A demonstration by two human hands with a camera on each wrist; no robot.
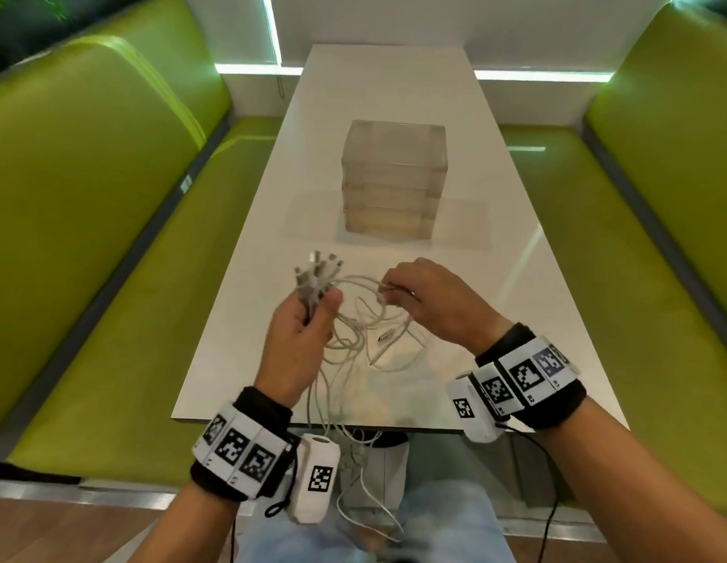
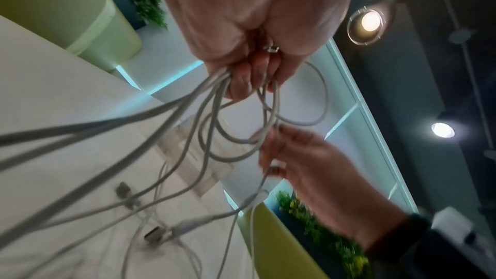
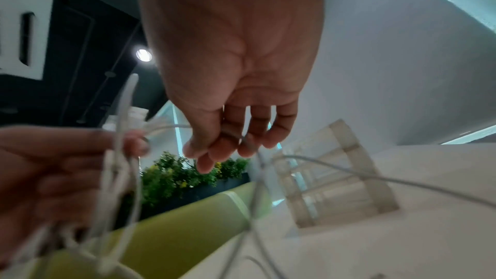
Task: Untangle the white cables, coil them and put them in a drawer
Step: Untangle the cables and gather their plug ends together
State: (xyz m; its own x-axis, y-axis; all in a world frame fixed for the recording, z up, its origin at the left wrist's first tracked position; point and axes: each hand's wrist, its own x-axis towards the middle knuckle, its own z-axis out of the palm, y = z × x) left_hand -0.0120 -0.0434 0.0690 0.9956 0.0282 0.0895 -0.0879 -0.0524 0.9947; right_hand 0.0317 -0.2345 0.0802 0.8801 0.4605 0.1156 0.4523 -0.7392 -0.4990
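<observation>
Where the view begins, nearest the person, several strands of the white cables (image 1: 355, 319) spill off the near edge of the white table (image 1: 495, 319) and hang down past the knees, so only part of the tangle actually lies on the tabletop. Just above that, the left hand (image 1: 302, 331) is raised off the table with its fingers curled tight round a fistful of the cables, the plug ends (image 1: 317, 270) fanning out above the thumb; the left wrist view shows the strands streaming out from under the closed fingers. Beside it, a little farther out, the right hand (image 1: 426, 298) pinches a single loop between thumb and fingertips (image 3: 204, 156) and seems to be teasing it free of the knot, so the job looks to be at the untangling stage, with no coil made yet. The two hands are near each other but not touching. The risk, as I judge it, lies in the dangling lengths: a pull on the pinched loop could tighten the snarl instead of loosening it, or the weight over the edge could drag loose plugs off the table. Farther back, well apart from the hands, the clear drawer unit (image 1: 394, 184) stands mid-table with every drawer shut.
</observation>
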